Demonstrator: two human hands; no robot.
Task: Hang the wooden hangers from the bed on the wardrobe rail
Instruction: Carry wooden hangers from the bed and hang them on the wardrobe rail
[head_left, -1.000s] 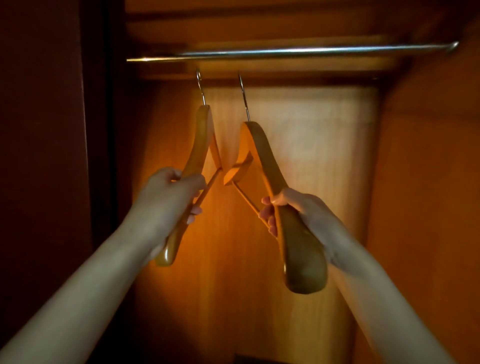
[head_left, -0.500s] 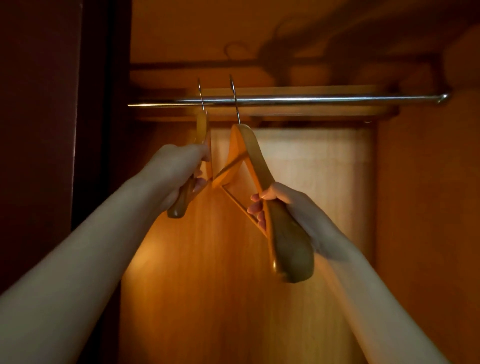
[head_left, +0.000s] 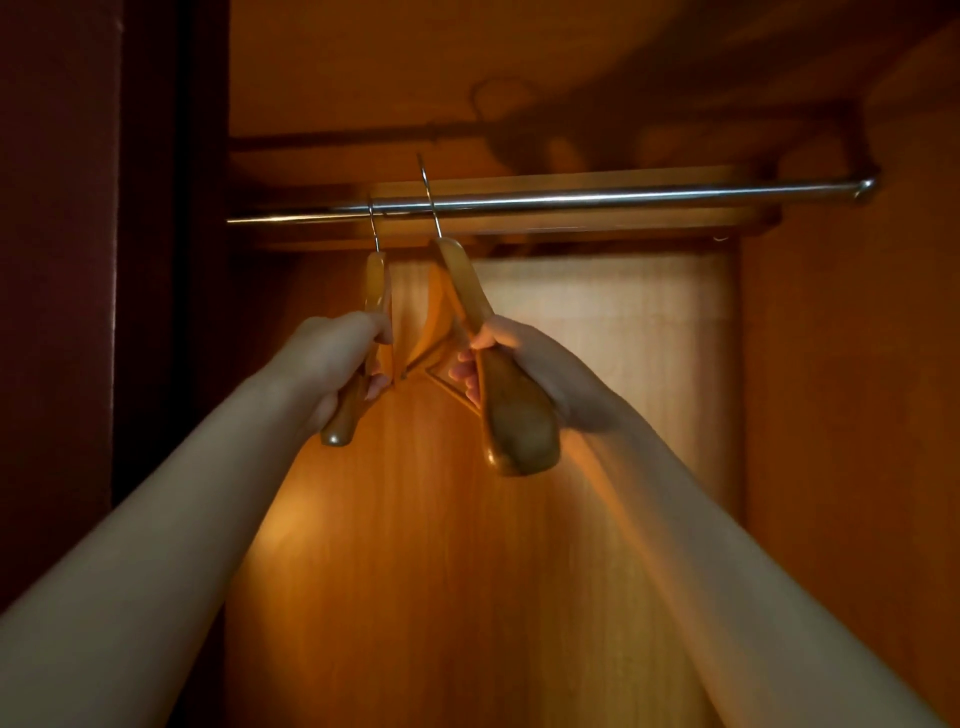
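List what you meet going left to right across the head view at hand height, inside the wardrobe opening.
Dark wardrobe door edge → left hand → left hanger → right hanger → right hand → pale back panel → right side wall.

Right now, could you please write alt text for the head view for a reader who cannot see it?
Two bare hands each lift a wooden hanger to a metal wardrobe rail: the left hand holds the left hanger, its hook at the rail, and the right hand holds the right hanger, its hook rising above the rail. The wardrobe interior is dim orange wood.
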